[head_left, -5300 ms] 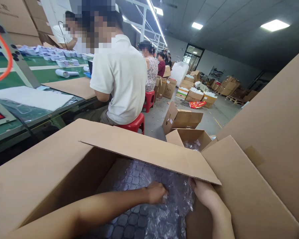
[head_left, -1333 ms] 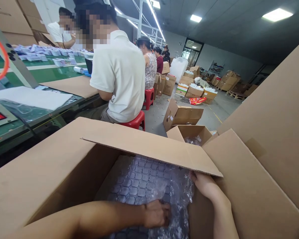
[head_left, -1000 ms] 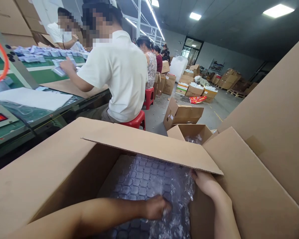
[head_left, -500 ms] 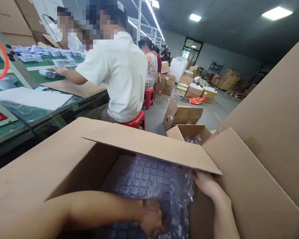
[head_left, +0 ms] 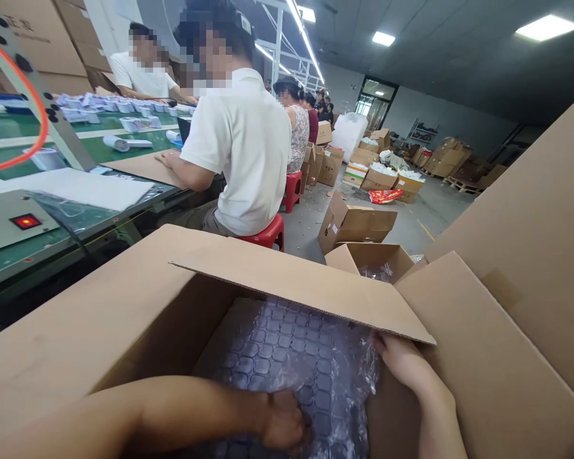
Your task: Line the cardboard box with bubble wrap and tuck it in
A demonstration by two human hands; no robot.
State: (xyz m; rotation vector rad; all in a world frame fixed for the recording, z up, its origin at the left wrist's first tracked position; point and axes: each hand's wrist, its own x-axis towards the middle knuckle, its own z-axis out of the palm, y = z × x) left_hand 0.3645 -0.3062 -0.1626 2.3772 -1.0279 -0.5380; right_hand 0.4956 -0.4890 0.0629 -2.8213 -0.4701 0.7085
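Inside a large open cardboard box (head_left: 296, 255) lies a crinkled clear plastic bag (head_left: 351, 376), spread over rows of small rounded-square pieces (head_left: 268, 350). My left hand (head_left: 283, 421) reaches in from the left and rests low on the plastic, its fingers curled; what they hold, if anything, is hidden. At the box's right side, my right hand (head_left: 395, 354) is closed on the bag's edge, just under the front flap. That flap covers part of its fingertips.
Tall box flaps (head_left: 492, 319) rise at my right. A co-worker in a white shirt (head_left: 249, 146) sits on a red stool (head_left: 268, 233) beside the green workbench (head_left: 90, 220). Smaller open cartons (head_left: 356, 223) stand on the floor beyond the box.
The view has shifted slightly, so the scene sits a little lower and further right. My left hand stays low on the plastic and my right at the bag's edge. The co-worker's hand has moved onto cardboard.
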